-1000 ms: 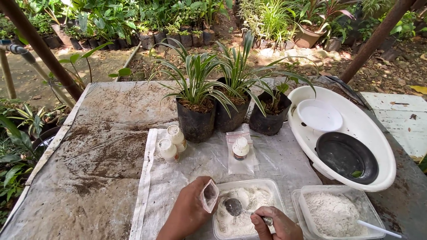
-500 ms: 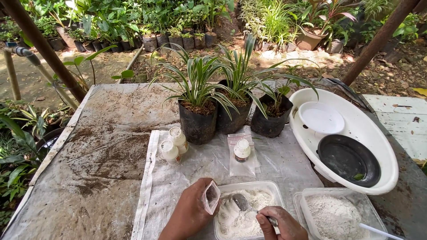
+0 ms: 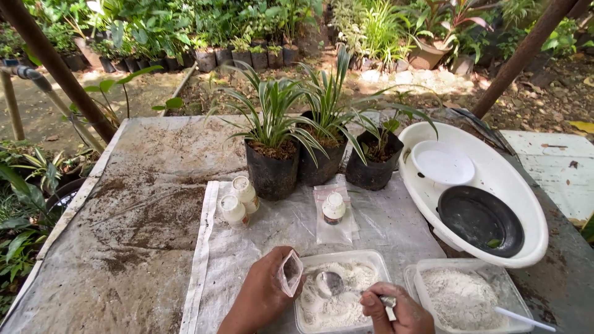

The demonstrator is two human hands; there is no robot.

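A small clear bag (image 3: 291, 272) is pinched open in the closed left hand (image 3: 263, 294) at the left edge of a clear tray of white powder (image 3: 340, 297), while the right hand (image 3: 396, 309) grips a metal spoon (image 3: 331, 283) heaped with powder just beside the bag's mouth. A second powder tray (image 3: 461, 297) sits to the right. Beyond, on the cloth-covered surface (image 3: 148, 222), stand small white bottles (image 3: 240, 199), three black potted plants (image 3: 272, 167) and a white basin (image 3: 489, 185).

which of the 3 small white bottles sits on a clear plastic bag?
The lone bottle in front of the middle plant pot; the other two bottles stand together on the cloth, left.
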